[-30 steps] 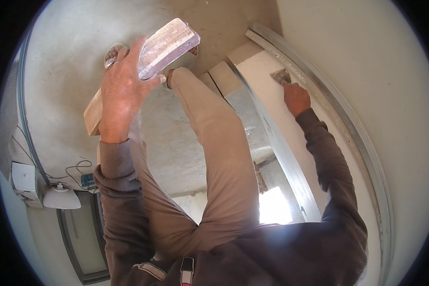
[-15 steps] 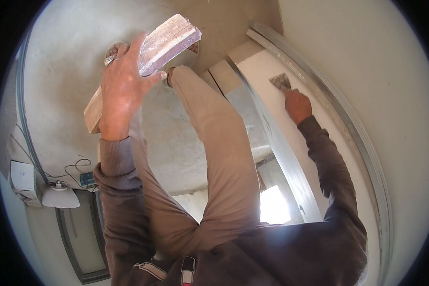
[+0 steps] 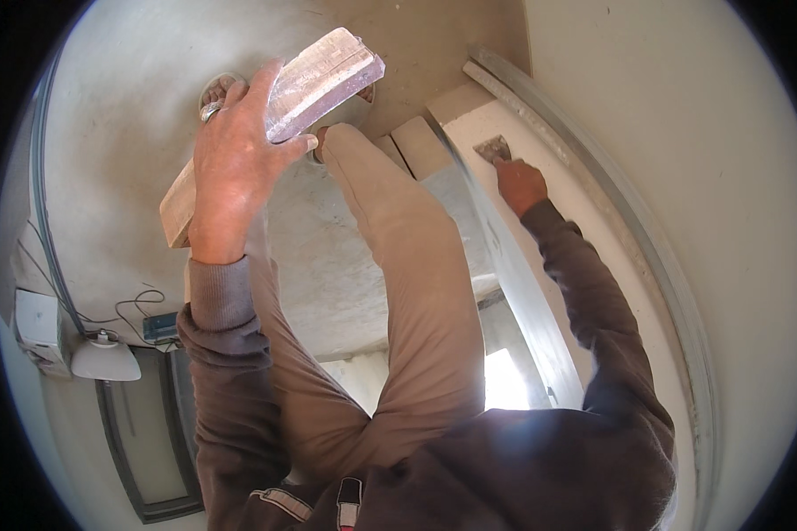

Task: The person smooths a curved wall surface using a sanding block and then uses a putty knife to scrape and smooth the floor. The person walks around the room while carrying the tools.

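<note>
My left hand point(image 3: 236, 166), with a ring on one finger, is closed round a long, dusty wooden block point(image 3: 323, 80). The block has a pale upper face and a purplish side, and it slants up to the right. Part of it is hidden behind my palm and wrist. Off to the right, my right hand point(image 3: 521, 184) grips a putty knife point(image 3: 493, 149) by its handle, which the fingers cover. The knife's smeared, wide blade lies at the pale, smooth long surface point(image 3: 562, 181); I cannot tell whether it presses on it.
Long metal rails point(image 3: 624, 199) run along the right side of the pale surface, beside a plain wall point(image 3: 682, 115). A grey metal edge point(image 3: 527, 292) borders its left. My legs point(image 3: 416, 257) stand between the hands. At lower left are a white lamp shade point(image 3: 106, 361), a box point(image 3: 40, 319) and cables.
My right hand has moved left and slightly up along the pale surface with the putty knife. My left hand and the wooden block have shifted a little to the right.
</note>
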